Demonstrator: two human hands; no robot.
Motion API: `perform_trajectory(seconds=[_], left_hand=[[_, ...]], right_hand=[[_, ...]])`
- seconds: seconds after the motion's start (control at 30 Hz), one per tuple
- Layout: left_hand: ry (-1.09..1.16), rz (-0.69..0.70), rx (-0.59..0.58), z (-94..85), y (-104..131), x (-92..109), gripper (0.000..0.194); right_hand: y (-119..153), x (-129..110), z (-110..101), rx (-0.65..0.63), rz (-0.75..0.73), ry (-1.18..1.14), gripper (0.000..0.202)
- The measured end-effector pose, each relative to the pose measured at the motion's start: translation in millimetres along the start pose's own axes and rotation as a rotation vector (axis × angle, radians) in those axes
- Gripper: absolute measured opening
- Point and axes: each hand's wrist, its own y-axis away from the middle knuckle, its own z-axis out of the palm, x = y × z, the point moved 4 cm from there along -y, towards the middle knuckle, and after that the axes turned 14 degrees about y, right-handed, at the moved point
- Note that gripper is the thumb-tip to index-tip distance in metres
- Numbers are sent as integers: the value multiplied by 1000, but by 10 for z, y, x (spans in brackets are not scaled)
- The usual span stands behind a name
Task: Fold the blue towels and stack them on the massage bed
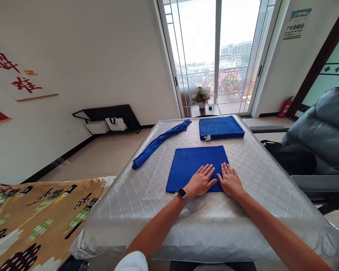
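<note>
A flat blue cloth (186, 165) lies spread out on the silver quilted table cover (147, 195). My left hand (202, 180), with a watch on its wrist, rests palm down on the cloth, fingers stretched forward. Over the cloth's right edge lies my right hand (230, 180), also flat with fingers extended, its thumb near the left hand's. Farther back sits a stack of folded blue cloths (222, 127) with a white tag at its front. To the left, a long rolled or twisted blue cloth (161, 143) lies diagonally.
A grey padded chair (322, 128) with a black bag (290, 158) stands at the right. Patterned brown fabric (51, 218) lies at the lower left. Beyond the table, a potted plant (201, 97) stands on a small dark table before glass doors. A fire extinguisher (285, 107) is by the wall.
</note>
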Motion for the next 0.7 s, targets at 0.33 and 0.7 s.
perform_trajectory(seconds=[0.33, 0.7], left_hand=[[18, -269, -40, -68, 611, -223, 72], [-88, -479, 141, -366, 1829, -608, 56]], right_hand=[[12, 25, 4, -6, -11, 35, 71], [90, 43, -183, 96, -32, 18, 65]])
